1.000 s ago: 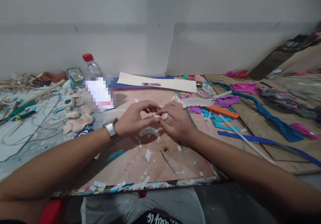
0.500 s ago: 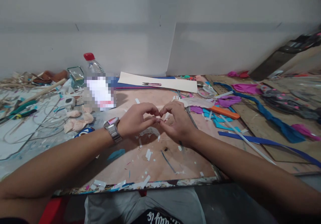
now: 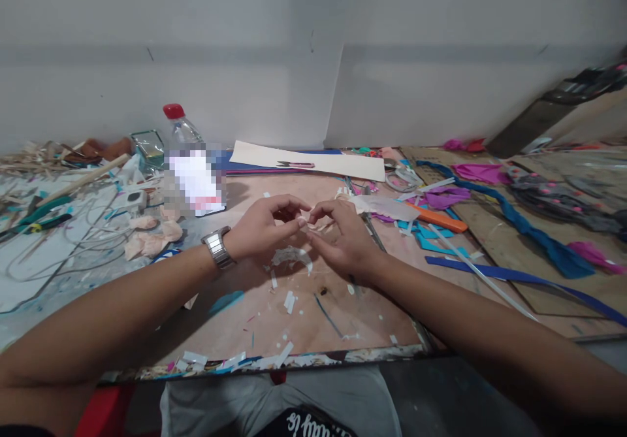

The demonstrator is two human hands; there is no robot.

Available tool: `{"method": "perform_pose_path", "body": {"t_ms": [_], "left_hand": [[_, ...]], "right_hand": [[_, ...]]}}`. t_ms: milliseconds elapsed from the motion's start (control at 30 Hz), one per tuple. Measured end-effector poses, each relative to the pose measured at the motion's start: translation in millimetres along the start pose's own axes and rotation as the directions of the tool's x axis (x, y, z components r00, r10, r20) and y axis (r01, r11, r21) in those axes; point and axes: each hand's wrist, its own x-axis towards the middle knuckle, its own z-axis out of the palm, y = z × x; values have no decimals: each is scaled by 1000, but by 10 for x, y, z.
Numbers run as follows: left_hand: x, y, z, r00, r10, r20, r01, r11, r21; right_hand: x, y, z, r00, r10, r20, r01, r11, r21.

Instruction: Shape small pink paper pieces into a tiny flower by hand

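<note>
My left hand (image 3: 262, 228), with a metal watch (image 3: 216, 247) on its wrist, is closed in a pinch over the middle of the table. Thumb and forefinger meet at a small pale pink piece (image 3: 305, 215), thin like paper or cloth. My right hand (image 3: 347, 236) faces it from the other side, fingers curled and tips at the same piece. Most of that piece is hidden by the fingers, so its exact kind cannot be told. Below the hands, a whitish smear (image 3: 294, 256) and small white scraps (image 3: 289, 302) lie on the tabletop.
Thread snips (image 3: 296, 164) lie on a cream strip (image 3: 343, 164) at the back. A red-capped bottle (image 3: 181, 123) and a lit phone (image 3: 198, 182) stand behind left. Pliers (image 3: 44, 218) are far left. An orange-handled cutter (image 3: 438, 219) and blue strips (image 3: 490, 272) lie right.
My left hand has turned slightly, its thumb rising. Both hands' fingertips have shifted a little, and more of the pale pink piece shows between them.
</note>
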Motion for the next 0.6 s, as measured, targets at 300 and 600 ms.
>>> {"method": "perform_pose_path", "body": {"t_ms": [300, 600], "left_hand": [[43, -52, -87, 997, -40, -64, 37, 998, -52], [38, -80, -71, 999, -10, -38, 6, 995, -100]], "right_hand": [[-1, 21, -4, 1000, -9, -5, 9, 1000, -3], [1, -19, -74, 998, -38, 42, 33, 994, 101]]}}
